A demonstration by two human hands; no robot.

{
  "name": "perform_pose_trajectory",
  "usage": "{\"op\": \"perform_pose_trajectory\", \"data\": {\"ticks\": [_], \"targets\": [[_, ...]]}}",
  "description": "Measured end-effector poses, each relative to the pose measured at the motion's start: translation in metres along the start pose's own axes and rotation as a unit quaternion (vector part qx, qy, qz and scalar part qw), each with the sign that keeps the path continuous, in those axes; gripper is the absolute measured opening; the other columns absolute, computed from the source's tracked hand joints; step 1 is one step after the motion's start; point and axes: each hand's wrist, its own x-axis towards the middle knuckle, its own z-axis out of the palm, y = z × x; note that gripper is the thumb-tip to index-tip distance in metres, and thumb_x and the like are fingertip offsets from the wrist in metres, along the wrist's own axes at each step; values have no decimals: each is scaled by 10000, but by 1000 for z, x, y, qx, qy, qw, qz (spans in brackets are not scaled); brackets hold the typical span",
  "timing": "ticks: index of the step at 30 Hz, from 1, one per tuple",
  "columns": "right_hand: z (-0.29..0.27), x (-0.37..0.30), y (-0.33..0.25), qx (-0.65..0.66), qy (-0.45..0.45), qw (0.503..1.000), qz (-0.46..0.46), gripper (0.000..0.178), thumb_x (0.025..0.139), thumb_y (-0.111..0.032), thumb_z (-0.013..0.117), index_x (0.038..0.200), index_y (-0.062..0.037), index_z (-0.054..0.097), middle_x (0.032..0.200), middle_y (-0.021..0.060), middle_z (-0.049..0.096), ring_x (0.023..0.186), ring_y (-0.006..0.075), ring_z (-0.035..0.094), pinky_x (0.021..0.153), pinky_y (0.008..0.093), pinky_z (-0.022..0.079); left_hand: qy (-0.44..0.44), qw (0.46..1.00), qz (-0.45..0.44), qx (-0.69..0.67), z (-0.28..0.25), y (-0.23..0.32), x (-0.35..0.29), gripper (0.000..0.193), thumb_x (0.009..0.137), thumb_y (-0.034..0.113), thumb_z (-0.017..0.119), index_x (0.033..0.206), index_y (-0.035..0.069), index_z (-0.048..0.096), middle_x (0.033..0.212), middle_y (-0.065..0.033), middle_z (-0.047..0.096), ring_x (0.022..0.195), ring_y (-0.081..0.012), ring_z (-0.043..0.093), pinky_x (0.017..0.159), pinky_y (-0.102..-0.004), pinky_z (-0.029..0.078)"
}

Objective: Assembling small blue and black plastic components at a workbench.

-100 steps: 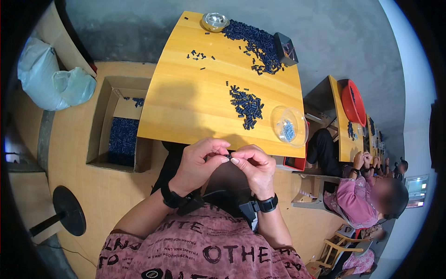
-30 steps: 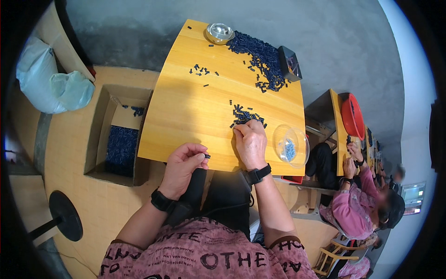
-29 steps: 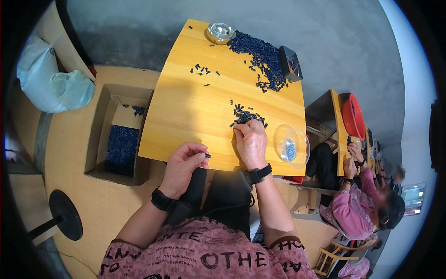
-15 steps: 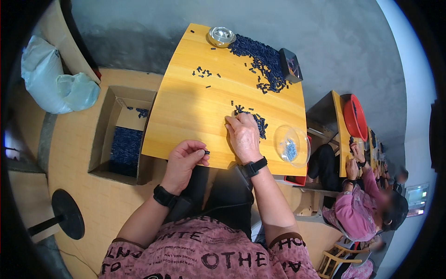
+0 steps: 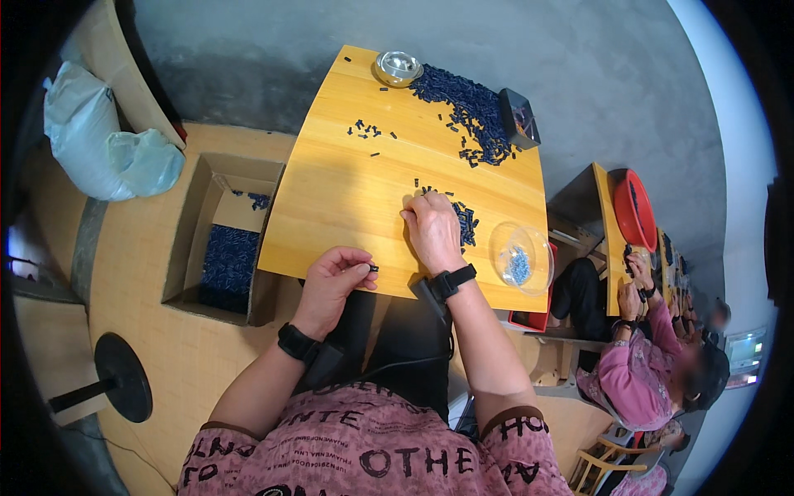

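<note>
Between the thumb and fingers of my left hand is a small black plastic piece, just over the near edge of the yellow wooden table. My right hand bends over the table with its fingers drawn together, at the left side of a small pile of black pieces. What its fingertips hold, if anything, is hidden. To the right of that pile stands a clear round bowl with small light-blue bits inside.
At the table's far side are a metal bowl, a large heap of dark pieces and a black box. Left of the table, an open cardboard box holds more pieces. A co-worker sits at another table on the right.
My left hand keeps its pinch on the black piece. My right hand has drawn in slightly at the pile, its fingers more curled. The whole view has shifted a little.
</note>
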Motion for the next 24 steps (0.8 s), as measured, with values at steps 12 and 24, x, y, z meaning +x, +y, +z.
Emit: {"op": "perform_pose_trajectory", "data": {"ticks": [12,24], "targets": [[-36,-44,-19,229,-24,967,112,130,818,7,711,944,-20,695,783,105,673,688,218,645,651,284,506,-8,1000,-2,-18,-2,2,-2,146,933,-1,618,1079,4,614,976,-90,662,862,-167,667,795,-304,573],[-89,-109,-58,647,-35,689,325,207,878,15,702,1029,-58,580,882,40,696,789,97,660,665,200,490,-153,988,-22,11,42,18,-21,133,917,1,641,1049,-3,631,945,-87,671,822,-164,674,756,-290,564]]}}
